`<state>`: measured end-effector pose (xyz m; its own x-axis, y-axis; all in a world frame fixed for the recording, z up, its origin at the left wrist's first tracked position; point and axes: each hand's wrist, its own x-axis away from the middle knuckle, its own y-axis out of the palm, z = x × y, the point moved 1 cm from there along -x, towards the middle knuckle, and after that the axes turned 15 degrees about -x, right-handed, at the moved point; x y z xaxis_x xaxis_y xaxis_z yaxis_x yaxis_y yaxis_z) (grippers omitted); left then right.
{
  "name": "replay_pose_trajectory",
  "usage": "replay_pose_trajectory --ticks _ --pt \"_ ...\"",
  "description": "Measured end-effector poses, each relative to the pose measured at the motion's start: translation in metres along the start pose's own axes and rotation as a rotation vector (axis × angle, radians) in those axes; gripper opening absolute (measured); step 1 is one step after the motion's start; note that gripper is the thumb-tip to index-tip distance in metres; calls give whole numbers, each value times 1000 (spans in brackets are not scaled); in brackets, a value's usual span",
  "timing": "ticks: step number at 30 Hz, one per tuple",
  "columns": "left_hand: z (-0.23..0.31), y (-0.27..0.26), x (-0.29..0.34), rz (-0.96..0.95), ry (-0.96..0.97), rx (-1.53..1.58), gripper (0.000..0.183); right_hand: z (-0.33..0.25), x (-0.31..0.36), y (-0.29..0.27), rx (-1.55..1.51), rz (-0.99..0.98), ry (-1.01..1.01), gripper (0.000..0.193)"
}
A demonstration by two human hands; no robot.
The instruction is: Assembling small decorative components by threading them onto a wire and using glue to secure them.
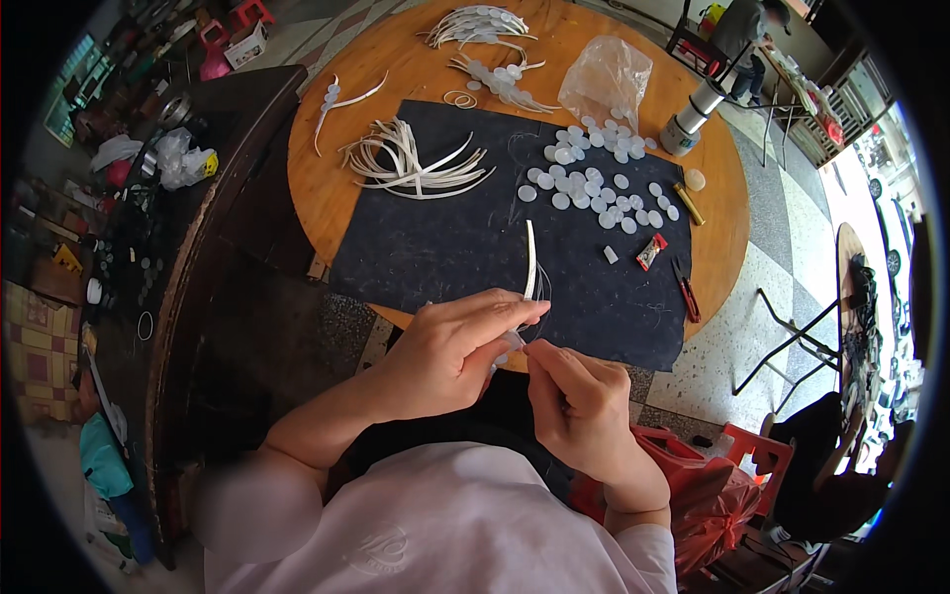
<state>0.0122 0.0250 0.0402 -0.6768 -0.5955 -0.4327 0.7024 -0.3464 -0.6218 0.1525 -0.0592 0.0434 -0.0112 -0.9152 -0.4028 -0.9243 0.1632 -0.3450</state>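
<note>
My left hand (450,346) is closed around a narrow white strip (531,259), which sticks up beyond my fingers. Small translucent discs (502,358) show below its fingertips, partly hidden by the hand. Close beside it, my right hand (579,396) is pinched shut at the discs; what lies between its fingertips is too small to name. A fine, clear thread (547,287) loops beside the strip. Beyond my hands, a dark mat (435,243) carries a bundle of white strips (411,168) and many loose translucent round discs (599,198).
The mat lies on a round wooden table (322,188). Red-handled snips (687,295), a small red packet (652,251) and a brass-coloured rod (690,204) lie at its right. Farther back are a plastic bag (609,79) and strips with discs (505,81). Another person (742,40) sits far right.
</note>
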Motion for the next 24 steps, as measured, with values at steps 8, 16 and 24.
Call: replay_pose_trajectory --ticks 8,16,24 --pt "0 3 0 -47 17 -9 45 4 4 -3 24 -50 -20 19" --pt "5 6 3 -43 135 -243 51 2 1 2 18 -28 44 13" --pt "11 24 12 -107 384 -749 53 15 10 25 -95 197 235 7"
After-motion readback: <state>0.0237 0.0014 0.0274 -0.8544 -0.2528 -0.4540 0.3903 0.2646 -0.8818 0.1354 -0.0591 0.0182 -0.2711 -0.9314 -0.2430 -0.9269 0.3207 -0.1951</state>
